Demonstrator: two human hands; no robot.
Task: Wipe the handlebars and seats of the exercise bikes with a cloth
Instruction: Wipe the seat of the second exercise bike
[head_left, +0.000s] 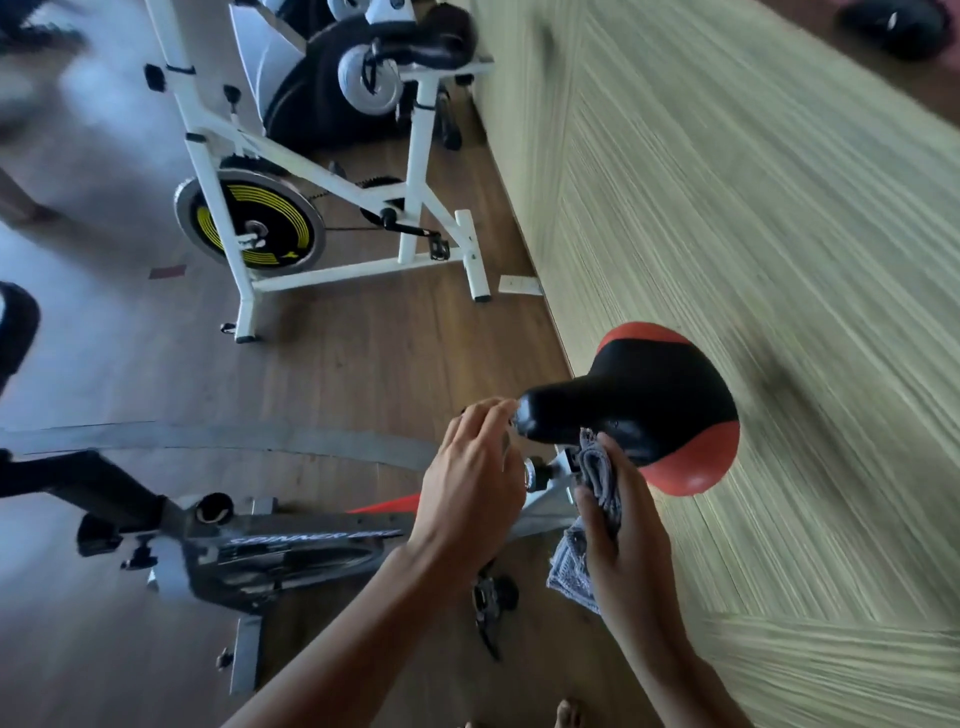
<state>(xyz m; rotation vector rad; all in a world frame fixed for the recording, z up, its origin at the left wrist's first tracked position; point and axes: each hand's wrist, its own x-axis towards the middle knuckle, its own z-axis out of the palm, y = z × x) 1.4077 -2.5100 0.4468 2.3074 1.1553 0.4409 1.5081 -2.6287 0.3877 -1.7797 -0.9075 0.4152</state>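
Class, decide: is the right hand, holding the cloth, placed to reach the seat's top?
Probably yes: the right hand holds the cloth beside the seat, at its near edge, and nothing covers its top.

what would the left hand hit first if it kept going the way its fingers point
Most likely the nose of the black and red seat: the fingertips of the left hand aim at it and look almost touching, though depth is unclear.

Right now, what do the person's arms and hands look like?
The left hand and right hand are bare: no gloves, and no watch, bracelet or ring is visible. No sleeves show on the arms either, right to the picture's edge.
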